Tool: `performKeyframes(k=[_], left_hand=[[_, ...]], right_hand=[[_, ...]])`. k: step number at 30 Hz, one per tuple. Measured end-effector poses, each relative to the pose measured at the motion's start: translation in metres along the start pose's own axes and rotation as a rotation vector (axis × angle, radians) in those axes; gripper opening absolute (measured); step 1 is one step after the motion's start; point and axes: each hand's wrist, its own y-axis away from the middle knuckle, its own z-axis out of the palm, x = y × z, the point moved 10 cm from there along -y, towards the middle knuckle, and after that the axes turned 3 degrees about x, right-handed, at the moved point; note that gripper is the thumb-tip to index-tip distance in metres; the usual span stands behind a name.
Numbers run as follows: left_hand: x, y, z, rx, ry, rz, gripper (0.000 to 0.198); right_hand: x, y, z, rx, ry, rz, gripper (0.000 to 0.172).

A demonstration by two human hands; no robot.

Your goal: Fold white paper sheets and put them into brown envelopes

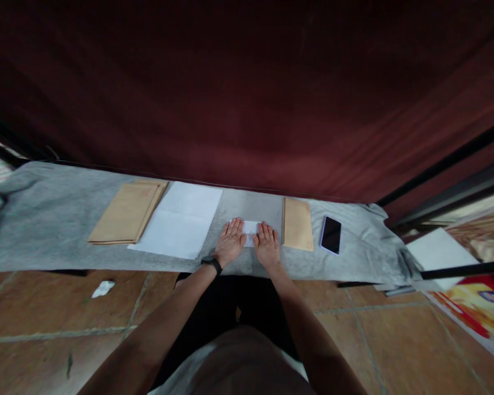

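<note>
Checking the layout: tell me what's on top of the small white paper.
The left hand and right hand lie on the white paper; its middle shows, but anything beneath them is covered.

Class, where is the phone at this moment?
In the head view, the phone lies on the grey cloth, toward the right, just right of the smaller brown stack.

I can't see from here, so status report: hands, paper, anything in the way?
Left hand, right hand flat on small white paper. Paper on gray cloth. Phone and brown paper off right, not in the way.
</note>
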Motion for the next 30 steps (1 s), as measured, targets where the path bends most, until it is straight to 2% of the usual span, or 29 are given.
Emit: performKeyframes(k=[8, 15, 23, 26, 30], left_hand=[[-0.016, 0.005, -0.003, 0.028, -0.037, -0.102, 0.065], [-0.015, 0.008, -0.007, -0.035, -0.085, -0.117, 0.068], [-0.013, 0.006, -0.009, -0.075, -0.11, -0.145, 0.065], [-0.003, -0.001, -0.012, -0.075, -0.075, -0.13, 0.062], [0.026, -0.01, -0.008, -0.089, 0.01, -0.005, 0.059]], right_hand=[[0.004, -0.001, 0.005, -0.053, 0.077, 0.052, 0.056], [0.003, -0.001, 0.002, -0.015, 0.057, 0.053, 0.056], [0.006, -0.001, 0.006, -0.051, 0.036, 0.062, 0.056], [0.006, -0.002, 0.004, -0.056, 0.033, 0.07, 0.056], [0.005, -0.002, 0.003, -0.063, 0.032, 0.065, 0.054]])
